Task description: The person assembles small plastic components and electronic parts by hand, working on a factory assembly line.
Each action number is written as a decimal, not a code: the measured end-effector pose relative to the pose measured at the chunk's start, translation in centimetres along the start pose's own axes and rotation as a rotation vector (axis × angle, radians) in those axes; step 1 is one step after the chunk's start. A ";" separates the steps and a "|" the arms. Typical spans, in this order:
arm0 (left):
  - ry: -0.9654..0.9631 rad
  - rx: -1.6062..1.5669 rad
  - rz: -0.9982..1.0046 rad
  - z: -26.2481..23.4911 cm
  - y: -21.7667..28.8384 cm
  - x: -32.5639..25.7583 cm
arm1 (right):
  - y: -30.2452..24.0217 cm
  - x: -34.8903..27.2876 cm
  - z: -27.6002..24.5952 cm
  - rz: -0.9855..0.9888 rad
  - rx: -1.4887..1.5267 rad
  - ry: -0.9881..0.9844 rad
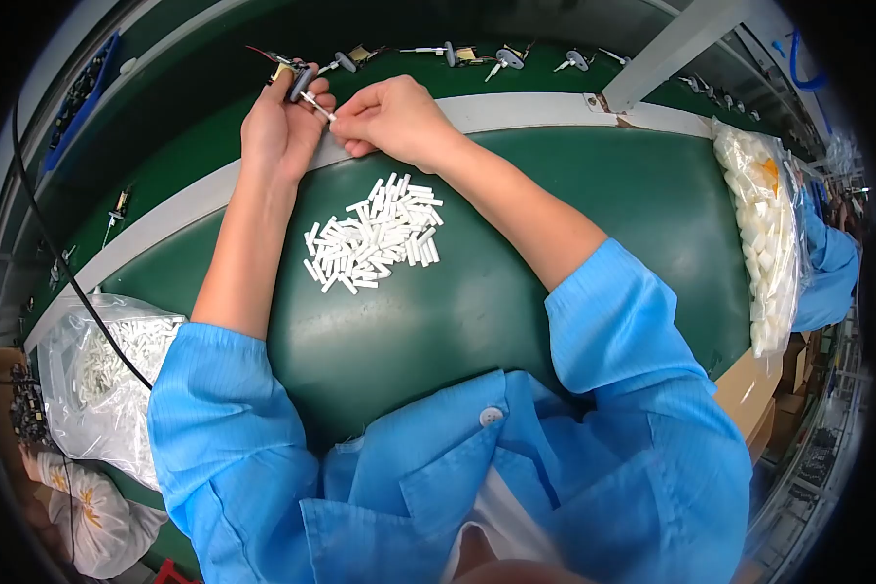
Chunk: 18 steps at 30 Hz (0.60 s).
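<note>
Holds a small grey-disc device [301,84] in the left grip [287,119], partly curled about it, at the far left, beyond the pale rail [516,112]. Pinches the white end of the device's rod [318,106] in the right grip [391,119], closed thumb to fingertips. Has a heap of short white tubes [375,236] nearer, on the green worktop [409,336].

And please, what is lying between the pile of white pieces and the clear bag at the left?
The head view shows the left forearm and its blue sleeve between the pile and the clear bag, with green table surface between forearm and pile.
</note>
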<state>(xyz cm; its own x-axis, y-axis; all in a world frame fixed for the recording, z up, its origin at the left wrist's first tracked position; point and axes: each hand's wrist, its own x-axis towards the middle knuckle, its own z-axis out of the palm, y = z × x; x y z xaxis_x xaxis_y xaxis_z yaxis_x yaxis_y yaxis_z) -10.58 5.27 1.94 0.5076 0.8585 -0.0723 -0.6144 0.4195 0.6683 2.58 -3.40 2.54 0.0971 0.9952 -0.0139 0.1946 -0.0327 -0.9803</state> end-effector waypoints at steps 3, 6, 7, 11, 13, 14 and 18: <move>0.131 0.182 0.041 1.5 -1.3 -1.4 | 0.0 -0.1 0.1 -0.064 0.014 0.143; 0.179 0.250 0.171 2.3 -2.1 -2.3 | -0.8 -0.2 0.1 -0.154 -0.097 0.247; 0.185 0.220 0.164 2.3 -2.3 -2.4 | -0.3 -0.1 0.2 -0.293 -0.236 0.297; 0.230 0.158 0.146 2.7 -2.4 -2.7 | 0.7 0.0 0.1 -0.672 -0.600 0.372; 0.207 0.176 0.142 2.5 -2.4 -2.9 | 0.8 0.1 0.1 -0.753 -0.693 0.374; 0.175 0.196 0.139 2.3 -2.4 -2.9 | 0.8 0.1 0.2 -0.839 -0.788 0.385; 0.190 0.256 0.075 2.7 -1.9 -2.5 | 0.9 -0.1 0.1 -0.810 -0.797 0.307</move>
<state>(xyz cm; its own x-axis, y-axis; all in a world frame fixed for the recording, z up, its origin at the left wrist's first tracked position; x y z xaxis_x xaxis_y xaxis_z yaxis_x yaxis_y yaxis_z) -9.03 1.53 2.90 0.3300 0.9340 -0.1372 -0.4617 0.2865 0.8395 2.65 -3.48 1.59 -0.1255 0.6916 0.7113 0.8519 0.4425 -0.2800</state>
